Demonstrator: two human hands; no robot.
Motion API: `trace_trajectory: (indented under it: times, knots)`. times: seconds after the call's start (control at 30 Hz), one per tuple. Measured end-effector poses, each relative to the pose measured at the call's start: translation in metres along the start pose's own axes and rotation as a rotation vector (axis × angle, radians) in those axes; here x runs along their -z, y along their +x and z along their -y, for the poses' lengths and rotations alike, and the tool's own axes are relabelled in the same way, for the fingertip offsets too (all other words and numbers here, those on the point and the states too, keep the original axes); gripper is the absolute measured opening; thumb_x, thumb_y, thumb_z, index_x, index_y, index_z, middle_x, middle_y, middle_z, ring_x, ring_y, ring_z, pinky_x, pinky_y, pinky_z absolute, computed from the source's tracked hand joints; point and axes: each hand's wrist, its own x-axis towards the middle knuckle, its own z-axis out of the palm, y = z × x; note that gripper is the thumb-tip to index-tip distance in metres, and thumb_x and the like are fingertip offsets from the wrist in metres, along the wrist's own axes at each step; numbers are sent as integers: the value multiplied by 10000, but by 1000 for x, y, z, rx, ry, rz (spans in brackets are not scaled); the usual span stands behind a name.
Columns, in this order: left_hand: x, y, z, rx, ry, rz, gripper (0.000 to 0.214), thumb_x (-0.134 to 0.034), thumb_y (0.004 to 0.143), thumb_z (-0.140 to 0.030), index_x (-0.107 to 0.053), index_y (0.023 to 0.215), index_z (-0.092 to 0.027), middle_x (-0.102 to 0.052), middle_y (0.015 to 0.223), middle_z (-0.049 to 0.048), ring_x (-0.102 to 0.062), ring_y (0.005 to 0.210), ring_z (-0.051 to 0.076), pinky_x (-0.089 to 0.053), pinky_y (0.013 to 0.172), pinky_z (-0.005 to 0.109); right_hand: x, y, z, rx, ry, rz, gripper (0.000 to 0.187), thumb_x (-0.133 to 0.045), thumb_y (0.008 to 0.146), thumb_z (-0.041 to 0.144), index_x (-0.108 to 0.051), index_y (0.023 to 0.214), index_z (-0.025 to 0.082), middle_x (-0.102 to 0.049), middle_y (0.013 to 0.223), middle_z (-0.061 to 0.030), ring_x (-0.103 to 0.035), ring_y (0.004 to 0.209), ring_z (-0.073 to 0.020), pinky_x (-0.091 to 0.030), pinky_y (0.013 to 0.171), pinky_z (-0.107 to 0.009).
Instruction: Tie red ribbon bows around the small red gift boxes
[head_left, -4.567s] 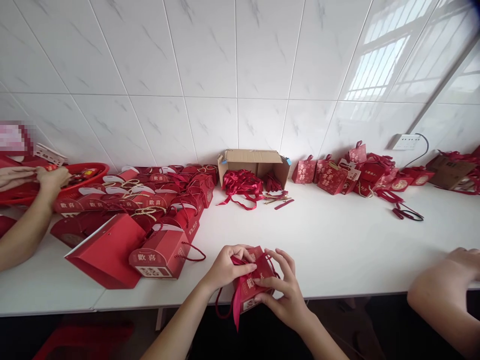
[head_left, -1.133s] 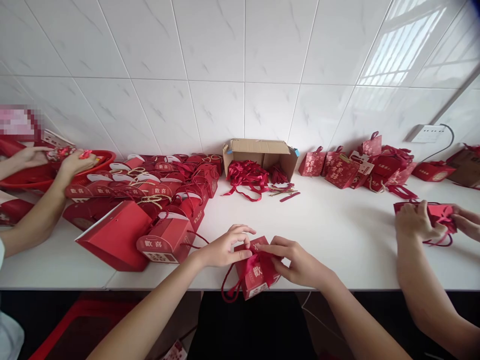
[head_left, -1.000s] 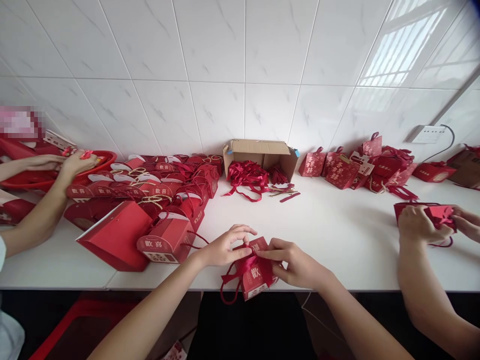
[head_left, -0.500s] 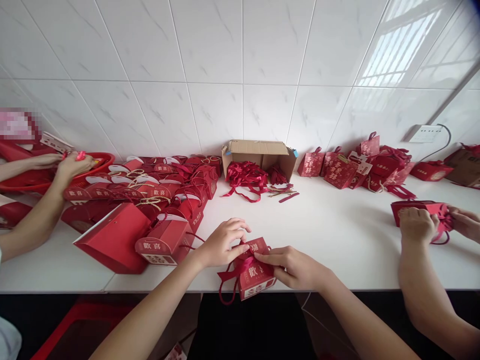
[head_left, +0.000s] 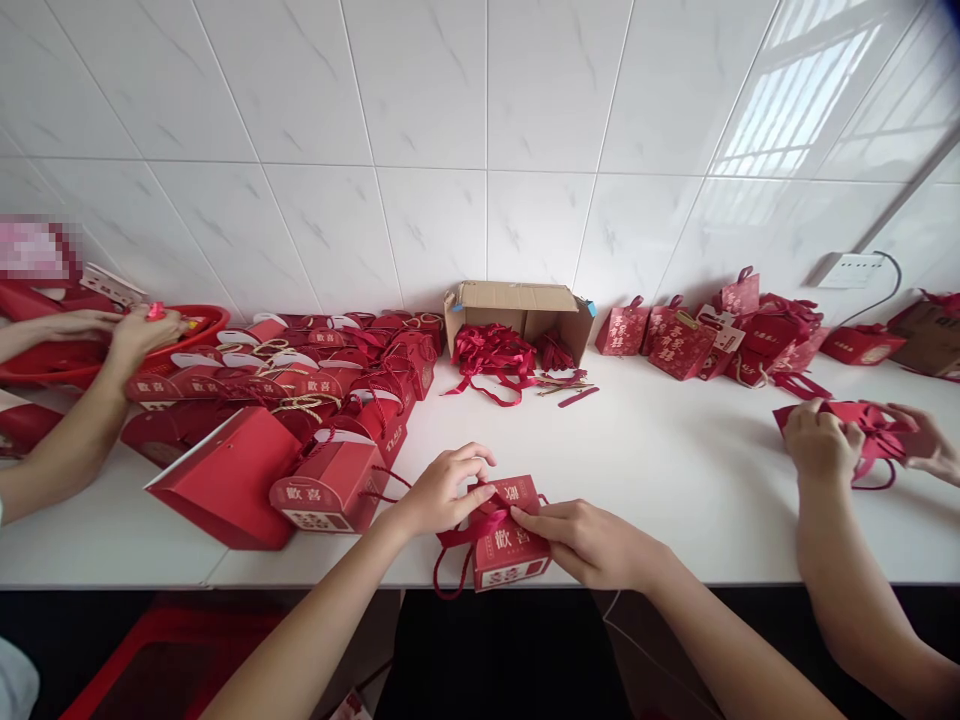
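Red gift box [head_left: 517,568]: on surface [head_left: 637,470], at front edge, between both hands. Red ribbon [head_left: 486,527]: across box top. Left hand [head_left: 442,492]: thumb at ribbon, outer fingers loosely spread; pinch cannot be told from here. Right hand [head_left: 592,542]: index finger beside ribbon; grip likewise unclear. Carton [head_left: 517,295]: behind, near wall. Co-worker's hand [head_left: 823,440]: well apart, at right.

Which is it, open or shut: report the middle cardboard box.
Open: the cardboard box gapes toward the camera, red ribbons visible inside and trailing onto the table.
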Motion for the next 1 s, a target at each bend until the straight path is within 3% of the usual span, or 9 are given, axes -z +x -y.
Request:
trace_trajectory:
  times: [0.17,0.27,0.33,0.4,0.6,0.67,0.8,0.87,1.0]
  knots:
    - [-9,-14,5,173,-432,-94,204,-456,911,-354,-555,1038,-229,-560,1227,82,-538,1148,222,-399,986,371,-11,-18,-13,-133,251,-272,491,-330,963,316,-272,1447,262,-608,959,-76,-575,809,-186,-476,768,-337]
    - [-21,-34,11,292,-597,-306,367,-391,933,-421,-418,1268,-272,-446,1381,97,-481,1236,237,-357,1039,407,-25,-25,-33,-170,375,-379,913,-592,782,576,-100,1485,263,-436,1341,-138,-442,1215,-290,-386,990,-448]
    - [-30,-49,18,367,-606,-394,406,-385,928,-455,-407,1283,-260,-465,1361,107,-485,1230,244,-343,1049,422,-39,-23,-43,-209,413,-309,1215,-755,599,583,13,1486,266,-171,1521,-144,-196,1386,-336,-256,1088,-500]
    - [-40,-62,27,447,-592,-436,428,-412,906,-493,-443,1243,-230,-522,1292,120,-511,1197,253,-356,1036,431,-54,-15,-46,-233,486,-239,1292,-806,579,497,99,1474,276,-39,1557,-132,-96,1420,-317,-198,1116,-497]
    - [-45,-74,46,567,-636,-568,457,-492,838,-550,-501,1127,-196,-630,1104,111,-619,1032,251,-473,907,391,-74,-5,-45,-190,716,-307,1213,-779,656,358,117,1469,264,-252,1502,-144,-353,1333,-269,-352,1048,-415]
    - [-42,-73,46,572,-635,-584,452,-495,837,-546,-508,1113,-189,-646,1070,109,-638,990,250,-490,880,393,-66,-18,-53,-356,657,-445,1202,-761,653,405,106,1471,247,-311,1462,-159,-435,1267,-288,-415,987,-424]
    - [-46,-75,44,523,-546,-586,377,-478,867,-487,-515,1084,-181,-638,1046,114,-626,1001,253,-504,857,400,-55,-54,-78,-1134,79,-926,1242,-671,651,577,136,1456,85,-307,1409,-278,-366,1276,-422,-361,967,-564]
    - [-52,-80,42,476,-388,-661,295,-504,863,-431,-526,1033,-191,-621,1019,99,-611,993,244,-502,858,397,-60,-68,-88,-1334,-204,-890,1082,-555,727,619,-32,1461,20,-292,1413,-302,-272,1318,-453,-275,1012,-589]
    - [-60,-97,39,336,168,-980,196,-603,800,-287,-523,959,-207,-555,950,74,-562,936,239,-465,888,438,-79,-78,-97,-1308,-367,-601,734,-321,859,582,-365,1387,75,-347,1420,-220,-213,1346,-443,-210,1052,-569]
